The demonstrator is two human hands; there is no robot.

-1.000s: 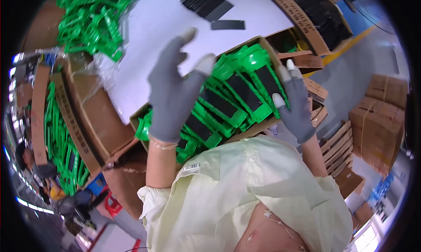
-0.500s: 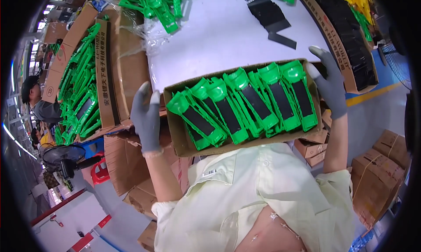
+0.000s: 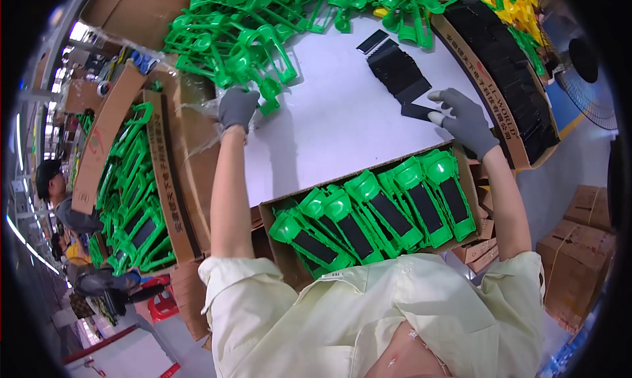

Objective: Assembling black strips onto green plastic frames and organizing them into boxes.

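My left hand, in a grey glove, is at the near edge of a heap of green plastic holders. Its fingers curl in; whatever they hold, if anything, is hidden. Over the right of the white tabletop, my right hand, also gloved, has thumb and fingers apart. Its thumb tip is beside the near end of a fanned row of black flat strips; whether it touches them I cannot tell. Against my body stands an open cardboard box with several green holders leaning in it, each bearing a black panel.
A long carton of black strips flanks the table's right edge. On the left, another carton stands beside more green holders. Yellow parts lie far right. Fans, stacked boxes and a seated person are around.
Both hands have left the sides of the box and reached forward, the left to the green heap, the right to the black strips. The box shows lower in the view, with more tabletop visible.
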